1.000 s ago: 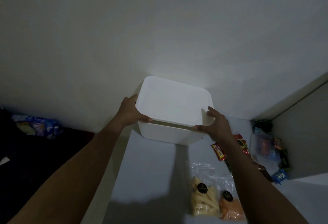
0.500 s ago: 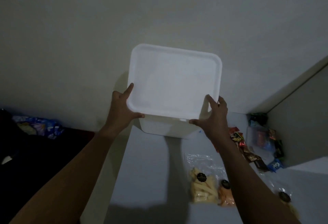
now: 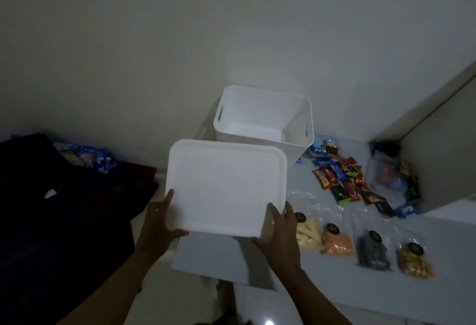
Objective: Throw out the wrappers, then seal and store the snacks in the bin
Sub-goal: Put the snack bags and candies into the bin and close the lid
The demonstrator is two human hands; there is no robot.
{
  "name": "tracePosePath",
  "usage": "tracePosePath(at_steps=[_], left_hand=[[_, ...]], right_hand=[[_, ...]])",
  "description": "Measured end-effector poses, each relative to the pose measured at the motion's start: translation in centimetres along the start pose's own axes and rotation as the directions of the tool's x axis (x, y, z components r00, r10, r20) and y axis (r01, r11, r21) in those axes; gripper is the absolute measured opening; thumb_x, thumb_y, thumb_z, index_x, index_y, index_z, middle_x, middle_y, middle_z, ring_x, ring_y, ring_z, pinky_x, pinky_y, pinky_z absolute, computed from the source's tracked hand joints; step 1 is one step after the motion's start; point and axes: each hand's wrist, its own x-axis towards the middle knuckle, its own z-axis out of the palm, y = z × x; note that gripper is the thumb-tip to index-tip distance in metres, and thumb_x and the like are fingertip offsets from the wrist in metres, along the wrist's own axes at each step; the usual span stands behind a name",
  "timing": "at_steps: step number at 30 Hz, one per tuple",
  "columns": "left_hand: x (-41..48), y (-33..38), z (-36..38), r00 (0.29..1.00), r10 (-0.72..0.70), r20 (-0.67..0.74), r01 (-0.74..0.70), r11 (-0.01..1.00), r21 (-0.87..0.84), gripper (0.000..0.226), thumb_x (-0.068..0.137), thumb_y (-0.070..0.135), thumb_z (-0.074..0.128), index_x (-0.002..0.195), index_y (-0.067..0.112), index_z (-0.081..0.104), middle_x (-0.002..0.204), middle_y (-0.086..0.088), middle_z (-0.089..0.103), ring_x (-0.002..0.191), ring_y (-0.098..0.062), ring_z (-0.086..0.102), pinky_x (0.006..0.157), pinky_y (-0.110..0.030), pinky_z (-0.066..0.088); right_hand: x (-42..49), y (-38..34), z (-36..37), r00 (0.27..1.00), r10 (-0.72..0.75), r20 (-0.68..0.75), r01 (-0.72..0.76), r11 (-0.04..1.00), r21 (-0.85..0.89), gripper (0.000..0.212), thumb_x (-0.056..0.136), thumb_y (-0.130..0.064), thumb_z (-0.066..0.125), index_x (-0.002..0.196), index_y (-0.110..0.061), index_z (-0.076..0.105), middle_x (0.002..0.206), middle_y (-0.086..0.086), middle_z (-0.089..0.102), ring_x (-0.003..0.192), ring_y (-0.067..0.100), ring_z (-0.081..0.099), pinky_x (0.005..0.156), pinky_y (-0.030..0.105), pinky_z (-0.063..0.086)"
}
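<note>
A white bin (image 3: 300,118) stands uncovered against the wall, and its inside looks bare. I hold its white lid (image 3: 226,185) in the air in front of it, near edge toward me. My left hand (image 3: 158,224) grips the lid's near left corner. My right hand (image 3: 279,232) grips the near right corner. Clear zip bags of snacks (image 3: 336,241) lie in a row on the white surface to the right. Several small candy packets (image 3: 342,180) lie scattered beside the bin.
A clear plastic bag with more packets (image 3: 389,174) sits in the corner by a grey wall panel (image 3: 443,154). Dark fabric (image 3: 59,208) covers the left side, with a blue patterned wrapper (image 3: 90,158) on it near the wall.
The lid has come off the bin and moved down toward me. The bin's inside now shows. Both hands still hold the lid's near corners.
</note>
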Motion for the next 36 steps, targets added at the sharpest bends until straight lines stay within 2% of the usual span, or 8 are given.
tracePosePath(at_steps=[5,13,17,20,23,25,30,36], left_hand=[[-2.7,-2.1,-0.2,0.956,-0.178,0.234,0.147,0.979,0.144,0.122,0.059,0.029,0.094,0.155,0.022,0.020,0.136,-0.015,0.034,0.126,-0.031,0.039,0.105,-0.038,0.035],[-3.8,-2.8,0.5,0.862,-0.331,0.385,0.248,0.936,0.251,0.111,0.068,0.030,0.090,0.154,0.019,0.022,0.145,-0.018,0.025,0.137,-0.034,0.029,0.113,-0.038,0.027],[-4.7,-2.9,1.4,0.858,-0.337,0.389,0.234,0.928,0.289,0.098,0.075,0.033,0.084,0.153,0.017,0.027,0.148,-0.021,0.025,0.139,-0.035,0.028,0.115,-0.037,0.024],[-5.6,-2.7,2.3,0.852,-0.350,0.389,0.241,0.922,0.303,0.087,0.080,0.032,0.080,0.152,0.020,0.032,0.158,-0.022,0.013,0.145,-0.035,0.023,0.118,-0.037,0.022],[-6.1,-2.4,3.0,0.861,-0.374,0.345,0.260,0.907,0.332,0.070,0.086,0.036,0.073,0.148,0.023,0.042,0.162,-0.020,0.005,0.148,-0.035,0.020,0.119,-0.039,0.025],[-6.2,-1.7,3.4,0.885,-0.367,0.287,0.239,0.887,0.396,0.062,0.086,0.041,0.069,0.142,0.026,0.049,0.163,-0.016,0.005,0.147,-0.035,0.020,0.118,-0.043,0.028],[-5.2,3.5,5.4,0.956,-0.220,0.195,0.140,0.923,0.357,0.056,0.080,0.040,0.074,0.132,0.022,0.060,0.158,-0.012,0.027,0.143,-0.032,0.028,0.110,-0.050,0.036],[-2.0,12.3,9.6,0.966,-0.024,0.259,-0.027,0.981,0.192,0.053,0.084,0.042,0.072,0.131,0.020,0.059,0.144,-0.004,0.046,0.133,-0.025,0.043,0.107,-0.041,0.041]], right_hand=[[-4.0,1.6,3.0,0.976,0.138,0.168,-0.140,0.990,0.001,0.115,0.049,-0.066,0.087,0.144,-0.026,0.036,0.153,0.004,0.024,0.141,0.022,0.027,0.100,0.046,0.051],[-6.0,3.9,4.4,0.921,0.161,0.355,-0.166,0.986,-0.017,0.095,0.052,-0.074,0.077,0.127,-0.022,0.050,0.126,-0.001,0.040,0.118,0.019,0.044,0.087,0.041,0.054],[-6.2,4.2,4.8,0.909,0.172,0.381,-0.147,0.985,-0.094,0.091,0.060,-0.078,0.071,0.127,-0.022,0.045,0.134,0.006,0.034,0.118,0.027,0.044,0.083,0.046,0.055],[-6.5,4.5,5.0,0.893,0.184,0.411,-0.134,0.980,-0.146,0.074,0.071,-0.067,0.068,0.127,-0.022,0.046,0.138,0.010,0.030,0.121,0.032,0.042,0.086,0.046,0.053],[-6.6,4.9,4.9,0.889,0.173,0.425,-0.124,0.982,-0.139,0.062,0.072,-0.067,0.065,0.114,-0.022,0.055,0.130,0.010,0.036,0.117,0.033,0.045,0.085,0.042,0.052],[-6.7,4.9,4.4,0.897,0.168,0.408,-0.137,0.985,-0.105,0.059,0.074,-0.066,0.066,0.112,-0.021,0.059,0.125,0.009,0.039,0.114,0.032,0.048,0.085,0.041,0.052],[-5.9,4.6,1.8,0.952,0.175,0.252,-0.180,0.984,-0.002,0.053,0.090,-0.043,0.066,0.134,-0.015,0.056,0.146,0.011,0.041,0.128,0.028,0.047,0.104,0.038,0.044],[-3.1,5.8,-3.4,0.978,0.201,0.065,-0.203,0.979,0.028,0.032,0.091,-0.023,0.068,0.120,-0.009,0.065,0.131,0.010,0.053,0.108,0.024,0.060,0.084,0.024,0.045]])
